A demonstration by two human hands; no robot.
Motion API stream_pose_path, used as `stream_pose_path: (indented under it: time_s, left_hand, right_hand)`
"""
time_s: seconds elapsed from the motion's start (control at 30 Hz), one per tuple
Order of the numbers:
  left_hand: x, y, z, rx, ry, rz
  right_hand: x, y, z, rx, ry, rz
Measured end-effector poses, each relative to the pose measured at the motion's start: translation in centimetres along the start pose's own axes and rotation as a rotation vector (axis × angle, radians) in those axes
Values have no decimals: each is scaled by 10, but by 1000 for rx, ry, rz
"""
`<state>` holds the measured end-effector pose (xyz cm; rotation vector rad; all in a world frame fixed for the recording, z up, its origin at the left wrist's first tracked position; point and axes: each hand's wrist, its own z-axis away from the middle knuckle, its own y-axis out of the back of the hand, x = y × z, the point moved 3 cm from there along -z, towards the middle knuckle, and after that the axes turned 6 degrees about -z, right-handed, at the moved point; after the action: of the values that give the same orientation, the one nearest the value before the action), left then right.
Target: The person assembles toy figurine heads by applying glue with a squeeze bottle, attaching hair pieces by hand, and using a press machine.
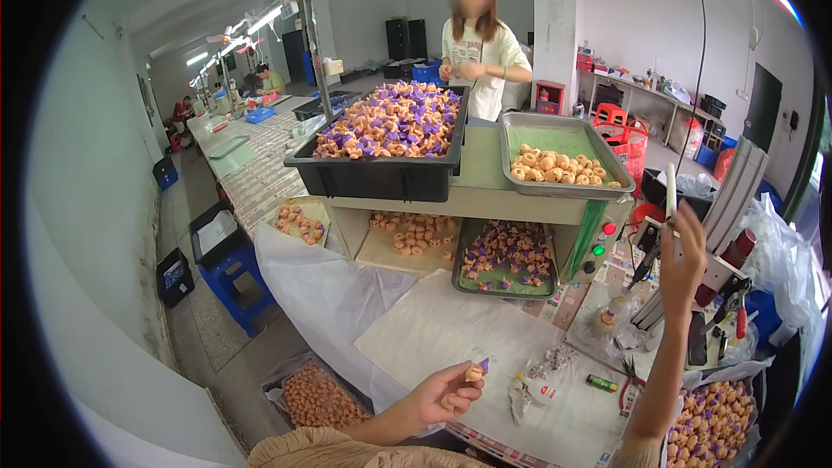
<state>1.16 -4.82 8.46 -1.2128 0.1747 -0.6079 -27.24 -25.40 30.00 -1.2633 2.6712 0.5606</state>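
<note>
My left hand [444, 394] is closed round a small peach and purple figure piece [474, 372] above the paper-covered table [416, 329]. Raised at the right, my right hand [685, 247] is closed round a white lever handle [671, 191] beside the metal column of a press [732, 199]. Below that press, a small peach part [607, 318] sits near its base. On the shelf top stand a black crate [381, 180] heaped with peach and purple pieces and a metal tray [568, 189] with round peach parts.
Under the shelf is another tray [503, 290] of pieces. Pliers [630, 379], a green tube [601, 383] and a white bottle [539, 388] lie on the table. Bags of parts [316, 394] stand low on both sides. Another person [485, 61] stands behind the shelf.
</note>
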Motion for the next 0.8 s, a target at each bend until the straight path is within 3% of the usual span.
stream_pose_path:
  time_s: [0.13,0.23,0.3,0.47,0.57,0.8]
  left_hand:
    - [4,5,-6,-43,24,27]
    - [6,0,-8,-31,28,13]
    - [5,-2,-10,-25,31,6]
    - [-2,-3,-14,-34,59,-12]
    - [-5,-6,-14,-41,71,-20]
    - [-5,-6,-10,-70,69,-30]
  right_hand:
    - [-18,5,60,-137,-216,-80]
    - [-10,3,109,-286,-230,-35]
    - [2,-2,138,-470,-461,26]
    - [37,-24,187,-548,-440,205]
    - [65,-45,209,-442,-394,337]
    - [76,-73,219,-483,-446,203]
